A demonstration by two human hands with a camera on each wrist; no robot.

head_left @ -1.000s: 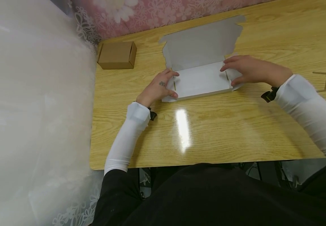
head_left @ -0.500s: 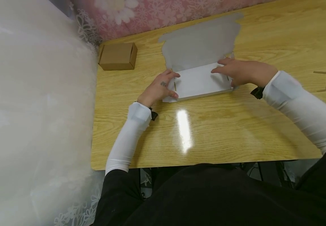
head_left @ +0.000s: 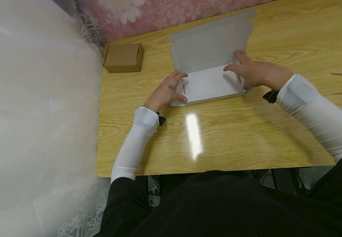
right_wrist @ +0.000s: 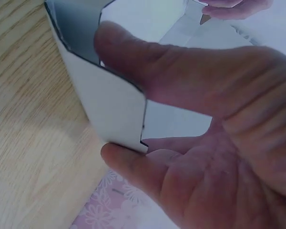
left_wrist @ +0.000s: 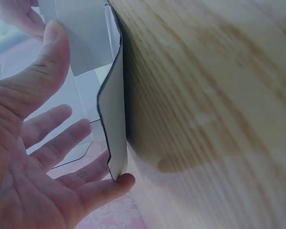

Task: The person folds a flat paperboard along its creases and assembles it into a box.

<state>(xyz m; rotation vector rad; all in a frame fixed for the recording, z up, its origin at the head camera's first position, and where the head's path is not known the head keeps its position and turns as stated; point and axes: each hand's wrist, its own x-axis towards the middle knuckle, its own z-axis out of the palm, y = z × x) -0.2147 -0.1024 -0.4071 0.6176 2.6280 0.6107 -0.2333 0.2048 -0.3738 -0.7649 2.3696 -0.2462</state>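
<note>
A shallow white cardboard box (head_left: 209, 82) lies on the table, its grey-looking lid (head_left: 211, 47) raised at the back. At the left end is my left hand (head_left: 165, 89), thumb near the front corner and fingers spread over the end. Its little finger touches the edge of the left side flap (left_wrist: 113, 114) in the left wrist view. My right hand (head_left: 258, 73) spans the opposite end, two fingers extended, one up by the lid's hinge. In the right wrist view its thumb overlaps the inner side of the right flap (right_wrist: 107, 102), with the little finger at the flap's far edge.
A closed brown cardboard box (head_left: 122, 58) stands at the back left of the wooden table (head_left: 218, 135). Several thin sticks (head_left: 339, 74) lie far right. Pink floral cloth (head_left: 165, 14) borders the back, and a translucent sheet (head_left: 40, 115) hangs along the left.
My right hand has moved left and further over the box's right end, and one finger has risen towards the lid. The left hand stays in place.
</note>
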